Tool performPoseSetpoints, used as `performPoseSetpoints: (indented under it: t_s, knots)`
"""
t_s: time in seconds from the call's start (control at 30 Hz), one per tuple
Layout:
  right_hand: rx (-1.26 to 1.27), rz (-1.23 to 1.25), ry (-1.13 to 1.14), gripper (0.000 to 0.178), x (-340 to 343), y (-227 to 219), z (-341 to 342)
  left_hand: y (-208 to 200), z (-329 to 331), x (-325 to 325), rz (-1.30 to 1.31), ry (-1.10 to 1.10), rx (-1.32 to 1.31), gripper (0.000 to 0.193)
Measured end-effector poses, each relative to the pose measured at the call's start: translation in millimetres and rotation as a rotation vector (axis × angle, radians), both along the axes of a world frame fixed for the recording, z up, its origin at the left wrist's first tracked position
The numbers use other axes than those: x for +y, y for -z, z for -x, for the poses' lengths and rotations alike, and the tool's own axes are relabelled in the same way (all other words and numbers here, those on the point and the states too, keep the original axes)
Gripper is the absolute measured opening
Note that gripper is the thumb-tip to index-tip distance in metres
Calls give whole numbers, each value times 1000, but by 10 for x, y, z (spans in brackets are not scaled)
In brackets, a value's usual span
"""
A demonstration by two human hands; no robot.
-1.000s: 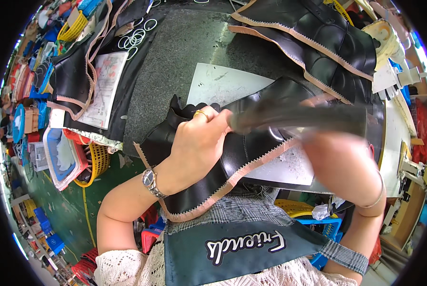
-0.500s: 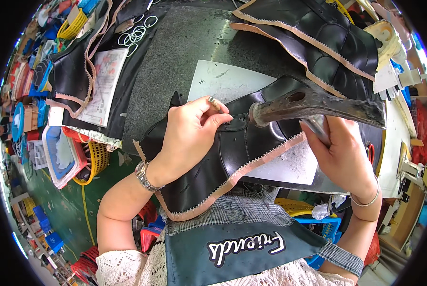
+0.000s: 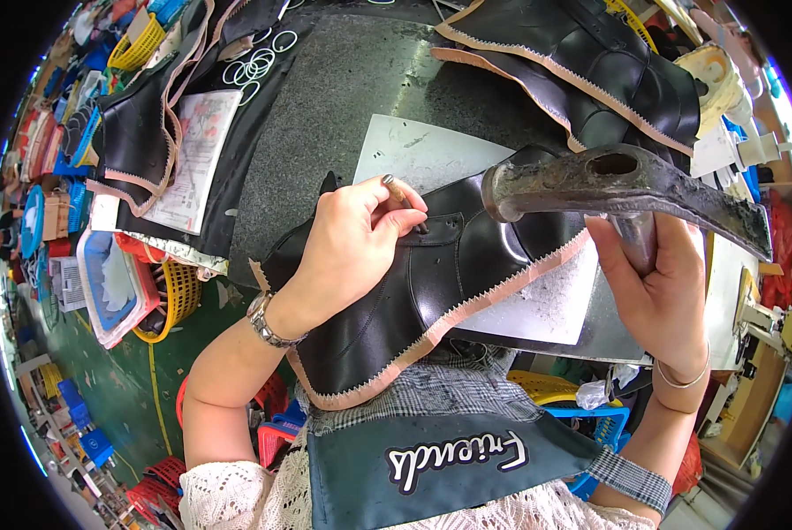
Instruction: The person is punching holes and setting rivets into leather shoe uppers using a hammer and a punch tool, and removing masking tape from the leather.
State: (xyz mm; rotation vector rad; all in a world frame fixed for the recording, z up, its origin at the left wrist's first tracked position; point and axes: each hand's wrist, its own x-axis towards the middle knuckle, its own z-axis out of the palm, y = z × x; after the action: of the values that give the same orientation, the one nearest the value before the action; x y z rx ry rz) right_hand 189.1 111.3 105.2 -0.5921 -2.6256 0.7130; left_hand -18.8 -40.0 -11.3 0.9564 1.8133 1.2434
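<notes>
Where the upper lies: black and glossy, the upper (image 3: 435,281) spreads below the left hand (image 3: 352,234) and reaches across toward the right hand (image 3: 656,291), its long axis slanting from near the left wrist to the far right, pale zigzag edge facing the wearer.
Nearer hand: the left, no contest, right over the upper; the right hand waits just off its right end.
Left grip: thumb and fingers pinch a punch (image 3: 397,191), which tilts, tip down beside a strap (image 3: 442,230) on the upper; whether it bites the leather, I can't tell.
Right grip: fingers wrap the handle of a hammer (image 3: 559,187), head up, round face turned left toward the punch and clearly apart from it.
Underneath: a white board (image 3: 550,305) peeks out on both sides of the upper, on a dark speckled table (image 3: 299,141).
Beyond the right hand: more black pieces (image 3: 572,53), the same pale zigzag trim.
Beyond the left hand: white rings (image 3: 250,71), a printed sheet (image 3: 200,155), its print too small to read, and a yellow basket (image 3: 181,305) lower down.
Lettering: big white script, dark-outlined, crosses the green apron (image 3: 458,486) below both hands; on hammer, punch and upper, no brand shows.
</notes>
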Motion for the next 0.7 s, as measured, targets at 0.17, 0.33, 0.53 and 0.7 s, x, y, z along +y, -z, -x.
performPoseSetpoints:
  t_s: [0.17,0.33,0.53,0.7]
  knots:
    - [-33,-32,0,19,-7,17,-11,28,14,-12,-5,-15,-38,4]
    - [-27,-22,-2,20,8,89,-78,11,4,-15,-11,-21,-52,3]
    - [-58,-105,-41,23,14,53,-32,-17,-131,14,-210,-51,368,8]
    - [104,-171,-115,21,65,-61,55,51,-189,2,-286,3,513,10]
